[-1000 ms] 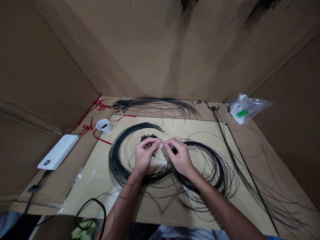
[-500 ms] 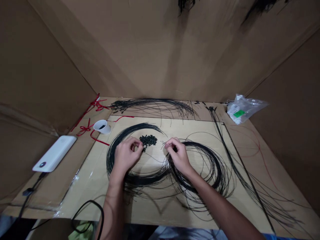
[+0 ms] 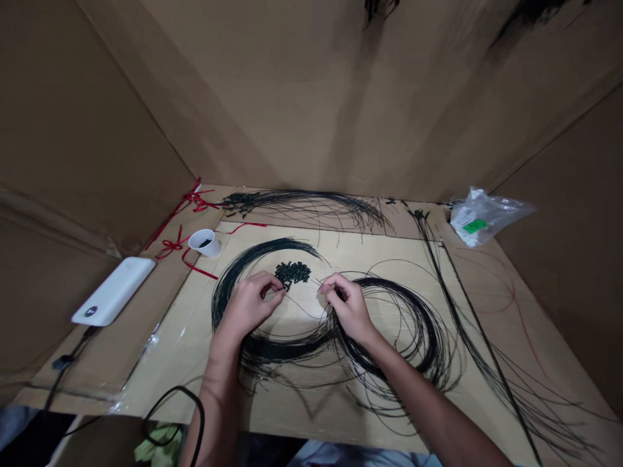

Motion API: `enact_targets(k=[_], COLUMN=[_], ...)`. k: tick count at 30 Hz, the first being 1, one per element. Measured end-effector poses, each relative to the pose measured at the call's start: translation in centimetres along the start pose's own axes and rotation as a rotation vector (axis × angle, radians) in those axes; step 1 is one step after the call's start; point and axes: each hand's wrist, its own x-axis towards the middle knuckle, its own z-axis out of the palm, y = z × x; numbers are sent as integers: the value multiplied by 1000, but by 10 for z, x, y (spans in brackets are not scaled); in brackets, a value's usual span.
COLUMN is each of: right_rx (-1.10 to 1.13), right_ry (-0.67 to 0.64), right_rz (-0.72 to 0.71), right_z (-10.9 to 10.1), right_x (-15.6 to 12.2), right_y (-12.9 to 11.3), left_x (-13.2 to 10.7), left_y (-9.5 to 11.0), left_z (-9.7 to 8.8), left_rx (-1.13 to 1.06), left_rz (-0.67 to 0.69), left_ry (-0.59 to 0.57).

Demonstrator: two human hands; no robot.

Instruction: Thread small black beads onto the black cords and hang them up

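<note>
My left hand [image 3: 256,298] pinches at the near edge of a small pile of tiny black pieces [image 3: 293,272]. From its fingertips a thin black wire [image 3: 302,308] curves toward the right coil; any small piece between the fingers is too small to make out. Thumb and forefinger of my right hand [image 3: 344,301] are closed on thin black wires, whose short ends [image 3: 318,283] stick out to the left. Under my left wrist lies a large open coil of black wire [image 3: 226,282]. A second, looser coil [image 3: 431,324] rests beneath my right hand and forearm.
A white cup [image 3: 204,242] with black bits stands left, near red ribbon [image 3: 170,245] and a white power bank [image 3: 114,292]. More black wires [image 3: 316,198] lie along the back; another bundle [image 3: 442,279] runs down the right. A clear plastic bag [image 3: 487,217] sits back right.
My left hand has drawn slightly toward me from the pile, its fingers still pinched. My right hand keeps nearly the same place. The whole view has shifted a little.
</note>
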Motion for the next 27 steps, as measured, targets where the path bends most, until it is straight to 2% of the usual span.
enact_targets(k=[8,11,15,18,22,25,27], right_rx=[-1,-5,-6,-7,-5,4,4], right_ry=[-8,-10,-9,2,20,38,61], right_rz=[-21,-14,-9,-4,14,10,5], right_z=[2,2,3,3,1,-1,-1], right_x=[0,0,1,1,-1,-2,-2], right_y=[0,0,2,4,2,-1,-3], left_x=[26,34,41,46,51,47,43], left_y=[2,-1,1,14,38,50,54], left_z=[2,-4,-16,-13,11,32,41], left_rx=[54,75,28,-247,-869,-1187,-1315], left_rz=[54,68,59,23,-131,-227,-287], left_ry=[-75,-107,-80,-5,87,97,71])
